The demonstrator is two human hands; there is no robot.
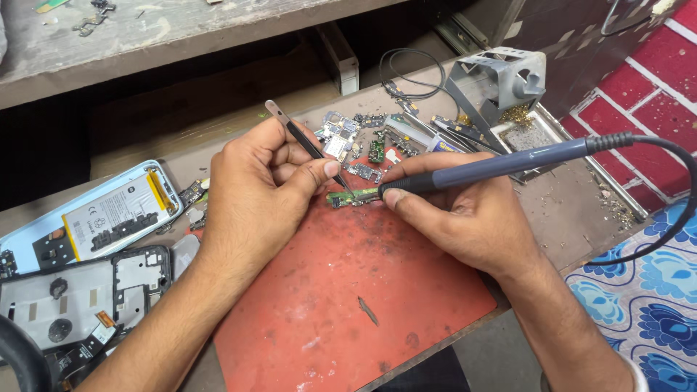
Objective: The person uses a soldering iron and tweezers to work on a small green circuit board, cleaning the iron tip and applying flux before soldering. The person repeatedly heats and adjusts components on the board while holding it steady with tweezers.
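My left hand [265, 190] grips black-and-steel tweezers [299, 136], whose tip comes down on a small green circuit board [353, 197]. The board lies at the far edge of a red work mat [341, 305]. My right hand [465, 216] holds a blue-grey soldering iron [501, 165] like a pen, its tip at the same board, just right of the tweezers' tip. A black cable [671, 181] runs from the iron's back end off to the right.
Several small boards and phone parts [356, 141] lie beyond the mat. A metal iron stand [501, 80] with brass wool stands at the back right. An opened light-blue phone with its battery [109, 218] and a phone frame [80, 290] lie at left. A small metal sliver [368, 311] rests on the mat.
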